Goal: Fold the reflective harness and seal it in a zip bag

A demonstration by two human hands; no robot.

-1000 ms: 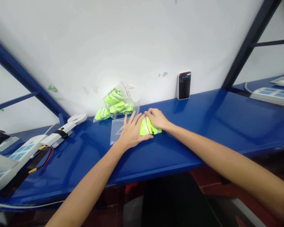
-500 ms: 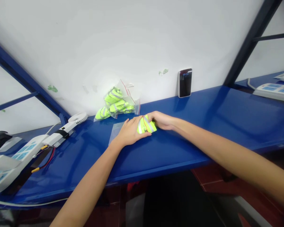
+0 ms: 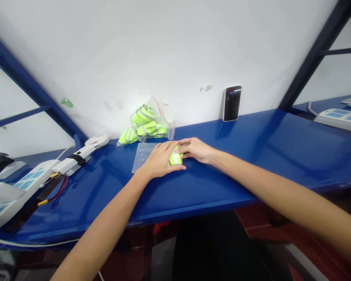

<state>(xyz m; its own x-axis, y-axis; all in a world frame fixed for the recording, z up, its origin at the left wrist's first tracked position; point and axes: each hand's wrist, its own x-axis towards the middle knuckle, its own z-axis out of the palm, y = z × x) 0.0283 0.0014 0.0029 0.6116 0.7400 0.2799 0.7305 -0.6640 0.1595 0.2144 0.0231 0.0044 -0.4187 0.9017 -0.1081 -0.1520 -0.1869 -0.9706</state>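
A clear zip bag (image 3: 140, 156) lies flat on the blue table. My left hand (image 3: 160, 158) grips it near its red-edged mouth, thumb apart from the fingers. In that mouth sits a folded fluorescent yellow-green reflective strap (image 3: 176, 156) with a silver band, most of it now inside the bag and partly covered by my left hand. My right hand (image 3: 197, 150) has its bent fingers at the bag's mouth, against the strap's right end; its fingertips are partly hidden.
Against the white wall, several clear bags with yellow-green reflective straps (image 3: 148, 123) are piled. A black-screened device (image 3: 232, 103) leans there too. To the left lie a small white fan (image 3: 98, 141), a white battery-like pack with leads (image 3: 76, 160) and a power strip (image 3: 29, 185).
The strap has gone further left into the bag, and less of it shows. My right fingers have straightened a little and moved to the bag's mouth. The view has shifted slightly.
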